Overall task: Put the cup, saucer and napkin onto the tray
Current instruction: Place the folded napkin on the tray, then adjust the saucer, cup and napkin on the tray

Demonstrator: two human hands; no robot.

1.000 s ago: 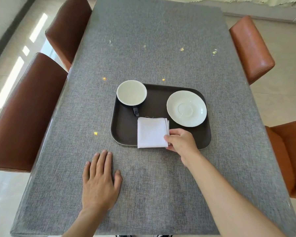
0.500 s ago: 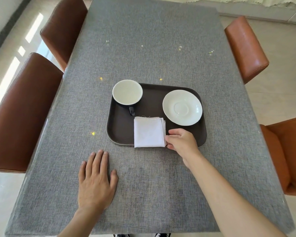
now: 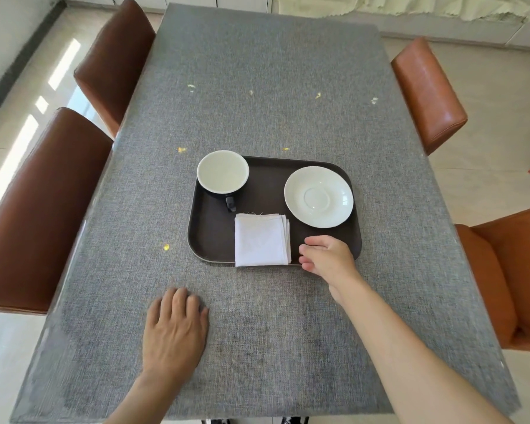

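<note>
Napkin, white and folded in a square, lies on the near part of the dark tray, and its near edge reaches the near rim of the tray. Just to the right of it is the right hand, over the near right corner of the tray; the fingers are loosely curled and hold nothing, with a small gap between them and the napkin. The cup stands at the far left corner of the tray, its handle toward the napkin. The saucer lies on the far right part, apart from the cup. The left hand rests flat, palm down, on the grey worktop, near the tray's left side and well apart from the napkin. Brown chairs stand on both sides.
</note>
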